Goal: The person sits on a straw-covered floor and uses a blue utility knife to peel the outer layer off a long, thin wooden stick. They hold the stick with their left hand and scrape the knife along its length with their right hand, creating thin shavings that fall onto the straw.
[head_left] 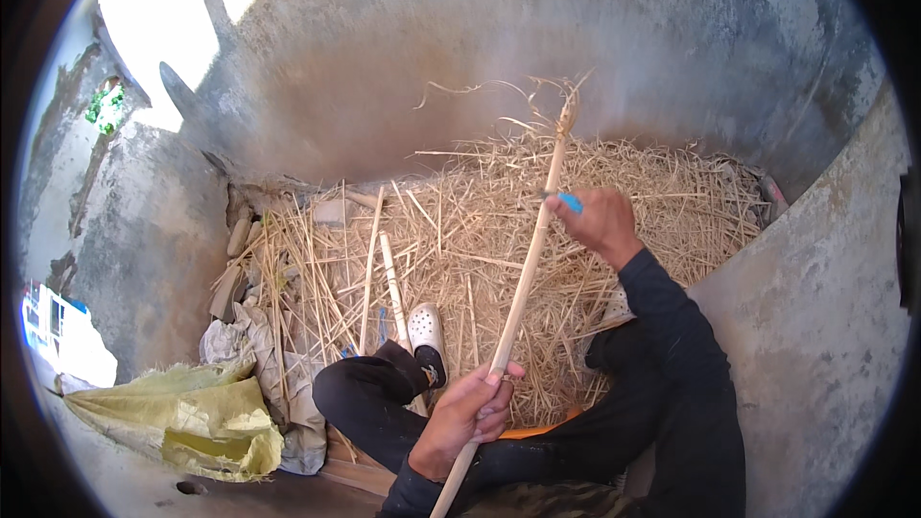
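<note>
A big grey wall (537, 48) curves round the top of the frame, and a lower grey wall (825, 307) fills the right side. In the middle lies a wide heap of dry yellow straw (576, 230), piled against the back wall. At the lower left sits a crumpled yellow-green sack (192, 412) with a wrinkled grey sheet (278, 374) just beside it. The person sits at the bottom middle in dark trousers, with one white shoe (426, 328) resting on the straw near the middle of the frame.

A long thin pale stick (523, 293) runs on a slant from the bottom middle up to the top middle, over the straw. Its top end is frayed into loose curly strands. The left hand (468, 417) is at the bottom middle, and its fingers (496, 395) are closed round the lower part of the stick. The right hand (600, 221) is higher up, right of centre, just beside the upper part of the stick. Its fingers are closed on a small blue thing (570, 201) that touches the stick. It is too small to tell what kind of tool it is.

A second, shorter stick (393, 293) lies in the straw left of centre, near the white shoe, apart from both hands
</note>
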`<action>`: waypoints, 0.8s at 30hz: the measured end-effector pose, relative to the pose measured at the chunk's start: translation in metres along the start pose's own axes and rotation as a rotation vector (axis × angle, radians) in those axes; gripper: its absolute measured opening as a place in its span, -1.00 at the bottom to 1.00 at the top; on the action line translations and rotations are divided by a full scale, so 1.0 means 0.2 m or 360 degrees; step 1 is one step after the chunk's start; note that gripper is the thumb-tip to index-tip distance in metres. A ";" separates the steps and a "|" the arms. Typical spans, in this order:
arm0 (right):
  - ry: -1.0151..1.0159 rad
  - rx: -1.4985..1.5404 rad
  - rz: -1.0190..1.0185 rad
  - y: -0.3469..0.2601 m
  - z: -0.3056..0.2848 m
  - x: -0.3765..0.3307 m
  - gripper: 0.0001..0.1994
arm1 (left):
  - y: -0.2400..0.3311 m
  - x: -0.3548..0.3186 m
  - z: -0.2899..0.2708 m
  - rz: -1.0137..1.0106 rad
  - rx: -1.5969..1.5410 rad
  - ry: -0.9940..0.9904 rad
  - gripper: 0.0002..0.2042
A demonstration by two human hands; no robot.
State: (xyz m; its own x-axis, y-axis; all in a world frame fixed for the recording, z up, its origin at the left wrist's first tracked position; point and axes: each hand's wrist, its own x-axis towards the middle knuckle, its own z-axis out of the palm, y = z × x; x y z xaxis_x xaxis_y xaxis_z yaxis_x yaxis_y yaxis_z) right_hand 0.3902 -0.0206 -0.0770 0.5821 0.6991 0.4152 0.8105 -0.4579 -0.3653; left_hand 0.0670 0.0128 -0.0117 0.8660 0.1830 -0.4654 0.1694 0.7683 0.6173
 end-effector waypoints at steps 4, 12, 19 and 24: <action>-0.0124 0.0252 -0.0203 -0.21 -0.04 -0.15 -0.32 | -0.01 0.01 -0.05 0.0004 -0.0153 -0.0025 -0.69; 0.0063 0.0328 -0.0736 -0.36 -0.04 -0.27 -0.29 | 0.04 0.01 -0.07 0.0073 -0.0133 -0.0069 -0.67; 0.0087 0.0219 -0.0716 -0.28 -0.03 -0.23 -0.31 | 0.04 0.02 -0.02 0.0063 -0.0067 0.0035 -0.71; -0.0003 -0.0067 0.0097 -0.02 0.04 -0.04 -0.28 | -0.02 -0.02 0.01 -0.0060 0.0001 0.0013 -0.70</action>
State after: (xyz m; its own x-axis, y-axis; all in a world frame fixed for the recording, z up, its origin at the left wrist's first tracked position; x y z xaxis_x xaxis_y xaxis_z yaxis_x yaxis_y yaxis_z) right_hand 0.3816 -0.0189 -0.0854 0.6306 0.6702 0.3914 0.7754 -0.5226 -0.3544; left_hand 0.0635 0.0071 -0.0104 0.8550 0.1590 -0.4936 0.2022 0.7744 0.5995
